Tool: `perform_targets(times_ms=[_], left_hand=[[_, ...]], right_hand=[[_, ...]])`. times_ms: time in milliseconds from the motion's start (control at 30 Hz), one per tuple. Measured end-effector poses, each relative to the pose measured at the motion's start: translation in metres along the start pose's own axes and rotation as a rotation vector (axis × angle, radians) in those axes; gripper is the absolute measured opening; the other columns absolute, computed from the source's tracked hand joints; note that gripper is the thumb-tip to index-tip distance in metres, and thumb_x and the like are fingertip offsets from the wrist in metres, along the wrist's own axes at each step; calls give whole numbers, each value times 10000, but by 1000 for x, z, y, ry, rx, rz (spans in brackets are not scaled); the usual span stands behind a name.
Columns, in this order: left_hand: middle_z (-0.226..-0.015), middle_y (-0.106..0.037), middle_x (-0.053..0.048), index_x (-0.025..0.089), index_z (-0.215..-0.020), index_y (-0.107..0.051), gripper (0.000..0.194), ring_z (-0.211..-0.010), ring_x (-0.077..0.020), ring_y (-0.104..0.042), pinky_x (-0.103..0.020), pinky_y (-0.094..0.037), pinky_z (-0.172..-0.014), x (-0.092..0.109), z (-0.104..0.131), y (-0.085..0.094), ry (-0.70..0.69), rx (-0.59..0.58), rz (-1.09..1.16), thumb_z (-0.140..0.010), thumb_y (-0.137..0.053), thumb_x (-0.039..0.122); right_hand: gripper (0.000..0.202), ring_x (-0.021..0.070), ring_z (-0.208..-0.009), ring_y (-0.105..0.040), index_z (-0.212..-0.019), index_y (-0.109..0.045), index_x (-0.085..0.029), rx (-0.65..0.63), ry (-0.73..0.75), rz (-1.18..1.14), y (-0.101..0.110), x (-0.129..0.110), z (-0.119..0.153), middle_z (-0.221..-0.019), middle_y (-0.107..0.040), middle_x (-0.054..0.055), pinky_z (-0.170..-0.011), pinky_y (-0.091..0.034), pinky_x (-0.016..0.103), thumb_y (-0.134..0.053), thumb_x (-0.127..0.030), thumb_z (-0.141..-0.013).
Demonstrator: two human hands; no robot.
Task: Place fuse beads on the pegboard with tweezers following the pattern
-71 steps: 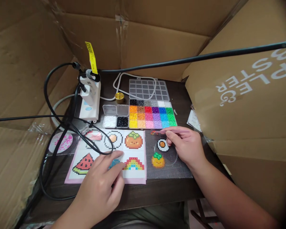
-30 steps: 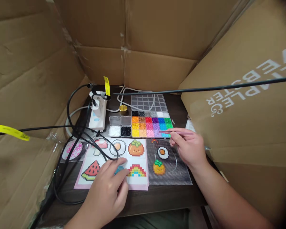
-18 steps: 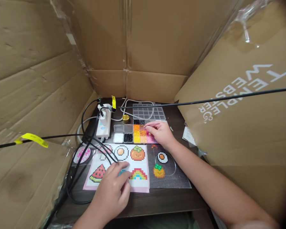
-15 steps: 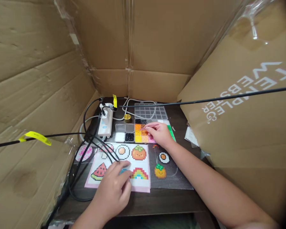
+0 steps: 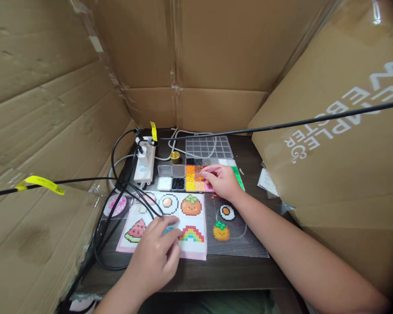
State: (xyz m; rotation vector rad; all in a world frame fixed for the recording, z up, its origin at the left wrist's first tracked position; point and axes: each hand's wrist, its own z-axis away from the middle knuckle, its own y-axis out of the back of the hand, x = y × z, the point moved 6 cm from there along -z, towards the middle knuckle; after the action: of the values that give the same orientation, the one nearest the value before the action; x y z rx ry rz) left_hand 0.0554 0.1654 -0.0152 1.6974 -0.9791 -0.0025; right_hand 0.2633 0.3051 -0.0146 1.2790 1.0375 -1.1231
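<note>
Right hand (image 5: 222, 181), pinching tweezers barely visible, has moved from the pegboard (image 5: 249, 244) to the bead tray (image 5: 239, 176), far right; left hand (image 5: 157, 257), fingers loosely curled and holding nothing, stays flat on the pattern sheet (image 5: 196, 209).

Left hand (image 5: 155, 257) flat, palm down, fingers spread forward, right arm stretched far out, right hand (image 5: 223, 181) curled, fingertips pinched together

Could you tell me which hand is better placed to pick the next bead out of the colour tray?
The right hand: it already lies over the bead tray with its tweezers. The left hand rests on the pattern sheet, well short of it.
</note>
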Motion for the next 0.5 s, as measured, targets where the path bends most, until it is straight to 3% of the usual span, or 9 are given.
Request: perform_targets(times_ms=[300, 500], left_hand=[[-1158, -622, -107, 187, -984, -648, 241, -1023, -240, -577, -418, -525, -847, 0, 0, 0, 3, 3, 14, -868, -494, 43], [-1163, -618, -110, 187, -985, -644, 242, -1017, -240, -576, -410, -527, -836, 0, -1, 0, 3, 0, 18, -869, -490, 40]], right_hand=[[210, 99, -478, -531, -713, -702, -153, 20, 26, 41, 2, 0, -1, -629, -679, 37, -458, -419, 247, -693, -360, -683], [216, 109, -470, -532, -717, -704, -154, 33, 36, -9, 2, 1, -1, -596, -666, 33, -441, -421, 245, -711, -367, -683]])
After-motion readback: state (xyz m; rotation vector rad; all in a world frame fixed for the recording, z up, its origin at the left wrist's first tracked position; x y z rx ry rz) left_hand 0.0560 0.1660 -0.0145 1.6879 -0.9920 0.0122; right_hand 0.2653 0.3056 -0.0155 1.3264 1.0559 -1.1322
